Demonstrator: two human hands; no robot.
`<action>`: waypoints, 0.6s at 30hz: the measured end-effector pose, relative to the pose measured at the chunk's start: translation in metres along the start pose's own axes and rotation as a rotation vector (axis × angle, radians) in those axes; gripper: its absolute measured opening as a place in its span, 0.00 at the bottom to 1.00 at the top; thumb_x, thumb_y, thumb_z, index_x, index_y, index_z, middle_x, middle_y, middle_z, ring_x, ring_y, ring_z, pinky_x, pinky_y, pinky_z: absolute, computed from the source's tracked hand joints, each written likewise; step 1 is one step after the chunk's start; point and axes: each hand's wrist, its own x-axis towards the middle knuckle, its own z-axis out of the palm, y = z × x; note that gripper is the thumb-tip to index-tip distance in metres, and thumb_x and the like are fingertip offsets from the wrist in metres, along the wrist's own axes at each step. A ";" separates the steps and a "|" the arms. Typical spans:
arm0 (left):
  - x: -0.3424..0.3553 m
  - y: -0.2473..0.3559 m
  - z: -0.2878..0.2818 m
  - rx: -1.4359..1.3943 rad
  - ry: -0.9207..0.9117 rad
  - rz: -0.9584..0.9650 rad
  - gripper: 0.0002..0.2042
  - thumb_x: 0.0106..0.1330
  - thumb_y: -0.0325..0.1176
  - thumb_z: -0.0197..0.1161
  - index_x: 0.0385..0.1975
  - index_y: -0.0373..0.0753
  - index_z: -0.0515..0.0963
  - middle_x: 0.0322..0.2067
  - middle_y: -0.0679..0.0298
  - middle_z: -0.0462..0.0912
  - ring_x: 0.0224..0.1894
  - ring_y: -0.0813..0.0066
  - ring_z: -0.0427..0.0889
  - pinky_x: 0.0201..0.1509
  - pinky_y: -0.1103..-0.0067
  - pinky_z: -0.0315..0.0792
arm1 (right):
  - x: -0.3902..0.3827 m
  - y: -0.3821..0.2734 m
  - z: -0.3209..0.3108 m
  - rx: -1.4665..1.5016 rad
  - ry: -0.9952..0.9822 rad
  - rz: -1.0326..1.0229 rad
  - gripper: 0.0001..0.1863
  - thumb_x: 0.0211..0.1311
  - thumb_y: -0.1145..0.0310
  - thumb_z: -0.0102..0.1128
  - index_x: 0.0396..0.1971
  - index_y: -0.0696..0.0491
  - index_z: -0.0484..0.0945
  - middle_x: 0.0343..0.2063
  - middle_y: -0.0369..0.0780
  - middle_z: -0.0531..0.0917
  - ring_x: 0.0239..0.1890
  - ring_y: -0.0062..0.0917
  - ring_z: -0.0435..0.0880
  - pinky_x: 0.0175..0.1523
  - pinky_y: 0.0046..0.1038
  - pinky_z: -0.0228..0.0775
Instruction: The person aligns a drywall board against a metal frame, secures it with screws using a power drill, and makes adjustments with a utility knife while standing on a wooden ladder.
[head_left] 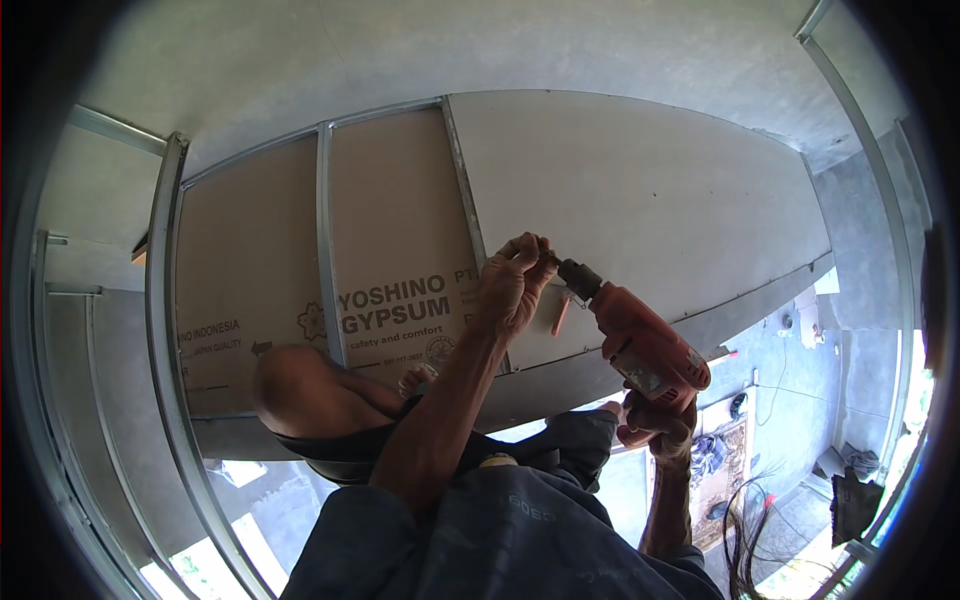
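My right hand [656, 425] is wrapped round the handle of a worn red power drill [650, 340]. The drill tilts up and to the left, so its dark chuck [580, 281] points at my other hand. At the bit's tip, my left hand [517, 280] is closed in a pinch. Whatever small piece sits between those fingertips is hidden. Below both hands spreads a pale gypsum board [640, 170]. An orange-handled tool [561, 314] lies on it just beneath the chuck.
Metal studs [325, 230] frame brown-faced gypsum panels [250, 250] to the left. A tall metal upright [165, 270] rises farther left. My bent knee [290, 385] rests over the boards. Beyond the board's curved edge, a floor far below holds scattered items. A dark bag-like object [855, 508] hangs lower right.
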 end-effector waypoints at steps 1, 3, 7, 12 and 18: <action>-0.001 -0.001 0.004 0.024 0.012 0.009 0.06 0.71 0.30 0.63 0.40 0.35 0.76 0.38 0.60 0.81 0.40 0.71 0.83 0.47 0.78 0.83 | 0.001 -0.001 0.000 0.002 -0.005 0.003 0.35 0.29 0.76 0.60 0.48 0.68 0.74 0.28 0.46 0.82 0.23 0.29 0.83 0.29 0.25 0.79; -0.002 -0.001 0.006 0.050 0.025 0.017 0.05 0.73 0.30 0.61 0.38 0.36 0.76 0.38 0.62 0.80 0.40 0.73 0.81 0.47 0.80 0.81 | 0.002 0.000 0.001 0.000 0.007 0.000 0.36 0.29 0.76 0.60 0.49 0.68 0.73 0.29 0.46 0.82 0.23 0.29 0.83 0.29 0.26 0.80; 0.001 -0.001 0.000 0.066 0.013 0.035 0.05 0.73 0.29 0.61 0.38 0.36 0.76 0.37 0.61 0.79 0.40 0.72 0.81 0.48 0.79 0.81 | 0.004 0.000 0.002 0.024 0.021 -0.007 0.37 0.29 0.76 0.60 0.51 0.68 0.72 0.31 0.48 0.82 0.23 0.30 0.83 0.29 0.27 0.80; 0.005 -0.004 -0.007 0.021 0.012 0.026 0.03 0.71 0.27 0.62 0.37 0.35 0.76 0.36 0.61 0.78 0.41 0.70 0.82 0.51 0.78 0.82 | 0.009 0.011 -0.008 0.021 -0.050 0.030 0.41 0.30 0.73 0.59 0.56 0.65 0.68 0.35 0.51 0.82 0.29 0.32 0.86 0.32 0.29 0.82; 0.009 -0.006 -0.002 0.129 0.069 0.027 0.03 0.69 0.25 0.65 0.37 0.35 0.77 0.38 0.61 0.80 0.41 0.70 0.84 0.51 0.78 0.83 | 0.007 0.008 -0.005 0.029 0.053 -0.014 0.37 0.30 0.74 0.60 0.51 0.68 0.72 0.33 0.50 0.82 0.25 0.33 0.84 0.28 0.29 0.83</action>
